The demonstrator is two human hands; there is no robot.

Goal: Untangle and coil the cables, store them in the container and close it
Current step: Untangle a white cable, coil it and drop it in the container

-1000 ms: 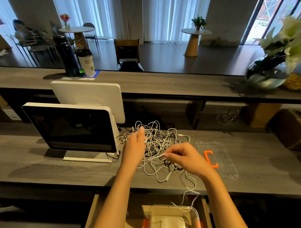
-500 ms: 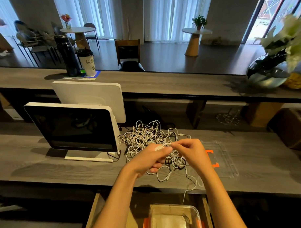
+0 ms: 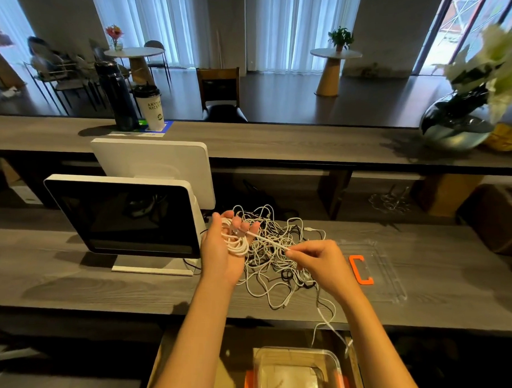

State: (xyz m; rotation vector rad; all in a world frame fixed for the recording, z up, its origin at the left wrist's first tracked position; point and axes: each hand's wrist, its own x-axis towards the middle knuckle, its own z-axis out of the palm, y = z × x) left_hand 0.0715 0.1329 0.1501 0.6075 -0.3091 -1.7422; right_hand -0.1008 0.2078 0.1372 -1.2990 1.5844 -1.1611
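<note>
A tangled heap of white and black cables (image 3: pixel 275 251) lies on the grey counter in front of me. My left hand (image 3: pixel 225 250) is raised palm up with several white loops of one cable (image 3: pixel 236 241) wound round its fingers. My right hand (image 3: pixel 318 261) pinches the same white cable a short way to the right, so a taut stretch runs between the two hands. One loose cable end (image 3: pixel 333 327) hangs over the counter's front edge. A clear container (image 3: pixel 295 369) with orange clips stands below, in an open drawer. Its clear lid (image 3: pixel 376 265) with an orange latch lies on the counter to the right.
A white point-of-sale terminal (image 3: pixel 125 215) with two screens stands left of the cables. On the raised bar behind are a dark bottle (image 3: pixel 116 97), a paper cup (image 3: pixel 151 109) and, at the far right, a round vase of white flowers (image 3: pixel 455 126).
My left hand has lifted and turned palm up with cable loops round it. My right hand has moved right, drawing the cable taut between them.
</note>
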